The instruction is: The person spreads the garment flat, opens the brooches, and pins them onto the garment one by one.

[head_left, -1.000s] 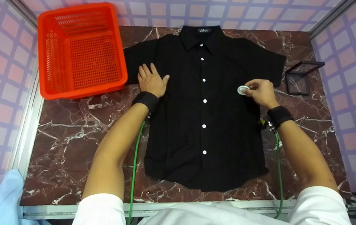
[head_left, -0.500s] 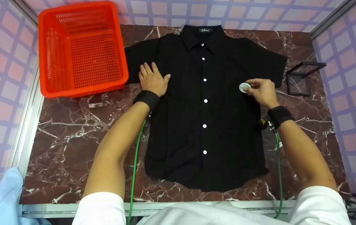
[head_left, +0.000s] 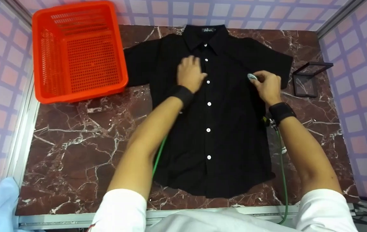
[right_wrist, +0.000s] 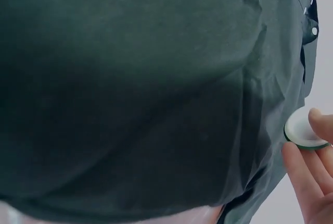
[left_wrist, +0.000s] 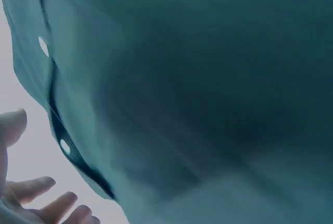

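Note:
A black short-sleeved shirt (head_left: 238, 129) lies flat and buttoned, collar at the far side, white buttons down its middle. My left hand (head_left: 190, 73) is over the upper chest just left of the button row, blurred and holding nothing. In the left wrist view its fingers (left_wrist: 31, 188) are spread apart beside the shirt. My right hand (head_left: 269, 85) pinches a small round white disc with a green edge (right_wrist: 301, 129) between thumb and fingers. In the head view the disc is tilted over the shirt's right chest, below the sleeve.
A red plastic basket (head_left: 123, 69) stands at the back left, overlapping the shirt's left sleeve. A small black frame (head_left: 305, 95) stands on the marble table (head_left: 73, 161) to the right. Patterned walls (head_left: 347, 64) enclose the sides and back. Light blue cloth (head_left: 1, 203) hangs at the front left.
My left hand has left the shirt's left side and moved right, close to the button row. My right hand has moved slightly away from me, and the disc has tilted more edge-on.

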Tool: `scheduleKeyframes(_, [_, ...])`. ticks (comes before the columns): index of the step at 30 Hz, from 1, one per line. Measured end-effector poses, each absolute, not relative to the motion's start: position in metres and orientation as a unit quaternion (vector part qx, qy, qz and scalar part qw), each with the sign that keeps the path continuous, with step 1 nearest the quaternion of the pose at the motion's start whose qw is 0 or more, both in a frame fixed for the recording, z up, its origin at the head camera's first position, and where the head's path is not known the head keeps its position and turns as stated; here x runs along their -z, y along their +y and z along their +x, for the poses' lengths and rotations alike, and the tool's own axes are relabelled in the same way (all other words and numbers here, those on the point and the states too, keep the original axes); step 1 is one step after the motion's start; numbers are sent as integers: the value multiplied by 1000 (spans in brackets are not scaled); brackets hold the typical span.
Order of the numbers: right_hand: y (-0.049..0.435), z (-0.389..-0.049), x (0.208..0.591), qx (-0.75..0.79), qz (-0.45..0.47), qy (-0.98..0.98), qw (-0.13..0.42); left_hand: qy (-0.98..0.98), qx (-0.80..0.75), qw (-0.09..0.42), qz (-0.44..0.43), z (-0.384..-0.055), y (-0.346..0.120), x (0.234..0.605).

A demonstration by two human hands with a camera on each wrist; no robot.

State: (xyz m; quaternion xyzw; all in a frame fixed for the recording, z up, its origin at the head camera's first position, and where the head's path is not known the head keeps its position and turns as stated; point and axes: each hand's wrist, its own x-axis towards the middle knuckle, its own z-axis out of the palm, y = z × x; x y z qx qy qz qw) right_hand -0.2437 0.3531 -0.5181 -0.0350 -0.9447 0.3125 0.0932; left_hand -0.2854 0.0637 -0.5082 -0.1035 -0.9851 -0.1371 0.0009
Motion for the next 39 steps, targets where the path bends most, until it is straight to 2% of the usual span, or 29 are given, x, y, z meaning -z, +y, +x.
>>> scheduleKeyframes(4, [346,-250,518,-314,-32,-943,111,-981,130,-24,-144,-286,101,507])
scheduleKeyframes(11, [339,-252,526,-291,37,-938,186,-975,141,-62,-159,-287,141,505])
scheduleKeyframes(20, [329,-257,530,-282,38,-941,182,-974,161,-121,-105,-301,158,512])
scheduleKeyframes(24, [328,-258,530,-272,30,-945,180,-977,134,-118,-114,-306,166,514])
scheduleKeyframes(31, [322,-261,531,-266,24,-944,191,-984,109,-79,-119,-309,178,522])
scheduleKeyframes(39, [319,-268,530,-276,-4,-942,189,-984,132,-79,-86,-321,184,525])
